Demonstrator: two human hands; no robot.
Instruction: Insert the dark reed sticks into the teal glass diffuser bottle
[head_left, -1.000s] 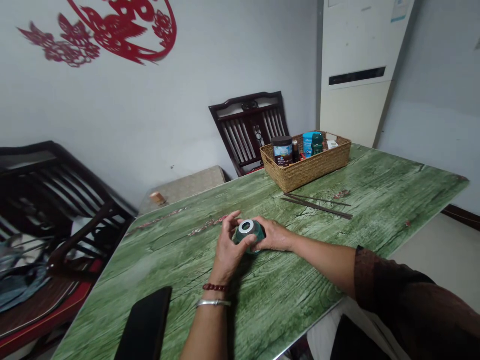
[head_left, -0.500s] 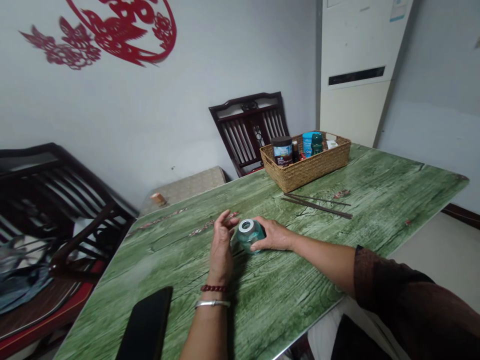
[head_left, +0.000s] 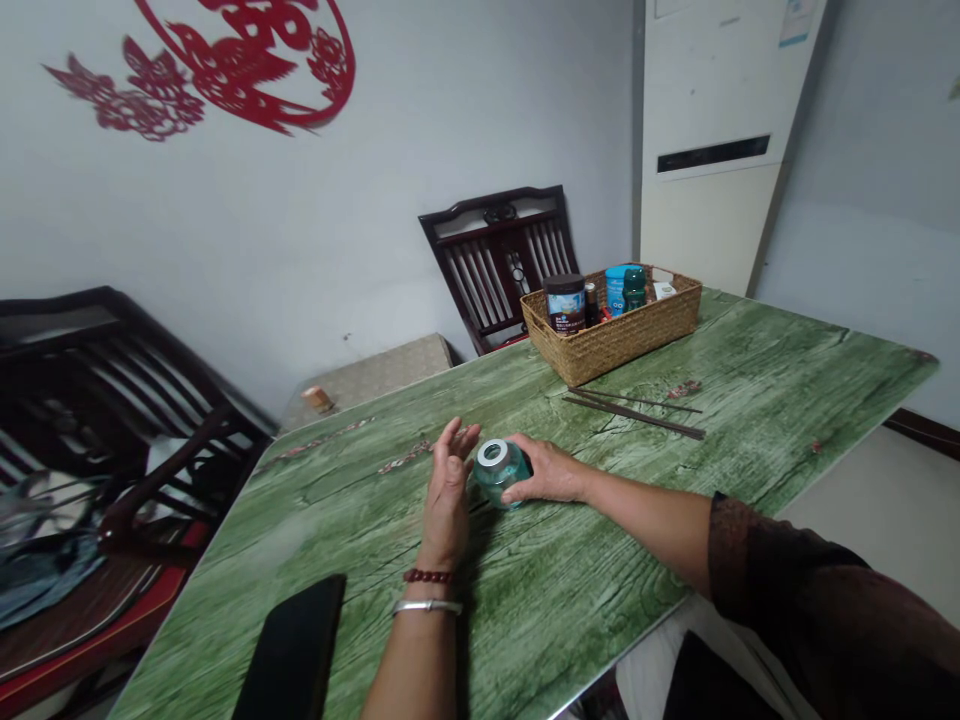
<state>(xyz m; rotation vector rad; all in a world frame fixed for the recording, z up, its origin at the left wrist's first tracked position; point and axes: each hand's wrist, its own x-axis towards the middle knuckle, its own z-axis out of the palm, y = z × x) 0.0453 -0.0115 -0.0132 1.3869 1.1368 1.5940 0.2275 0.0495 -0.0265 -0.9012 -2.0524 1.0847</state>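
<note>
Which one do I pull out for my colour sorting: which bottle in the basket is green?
The green bottle near the right end of the wicker basket. Beside it stands a blue tub, and the small bottle further left is brown.

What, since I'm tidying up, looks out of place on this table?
The two dark chopsticks stand out: they lie loose on the green table beside the wicker basket, spread apart at one end, not set down neatly. Nothing looks spilled or broken.
</note>
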